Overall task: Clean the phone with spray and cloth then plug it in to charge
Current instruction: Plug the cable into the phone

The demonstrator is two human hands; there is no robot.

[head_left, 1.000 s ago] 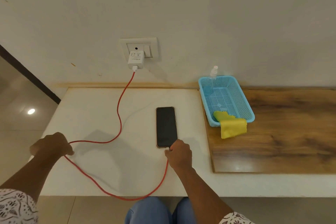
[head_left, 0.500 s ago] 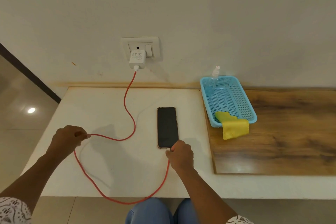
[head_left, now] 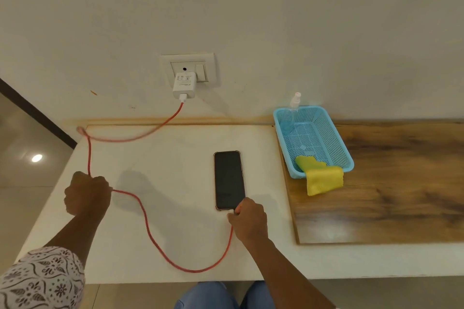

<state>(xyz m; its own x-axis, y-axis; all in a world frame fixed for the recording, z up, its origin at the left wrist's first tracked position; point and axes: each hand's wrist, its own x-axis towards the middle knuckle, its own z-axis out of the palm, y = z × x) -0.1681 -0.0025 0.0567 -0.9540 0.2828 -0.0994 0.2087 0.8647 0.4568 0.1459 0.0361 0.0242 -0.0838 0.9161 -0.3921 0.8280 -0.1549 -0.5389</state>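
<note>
A black phone (head_left: 229, 179) lies screen-up on the white table (head_left: 175, 158). My right hand (head_left: 248, 219) is at its near end, pinching the plug end of the red charging cable (head_left: 150, 231) against the phone's bottom edge. My left hand (head_left: 86, 195) is closed around the same cable further along, left of the phone. From there the cable loops up to the table's back left corner and runs to the white charger (head_left: 184, 85) in the wall socket (head_left: 188, 69). A yellow cloth (head_left: 322, 178) hangs over the blue basket (head_left: 342, 150); a spray bottle (head_left: 291, 113) stands inside.
The basket sits on a wooden board (head_left: 401, 183) at the right of the table. The table's left edge drops to a tiled floor (head_left: 22, 165). My knees in blue trousers (head_left: 208, 296) show below the front edge.
My left hand has slid up and right along the cable, and the slack has swung from the table's middle out to the back left corner. My right hand stays at the phone's near end.
</note>
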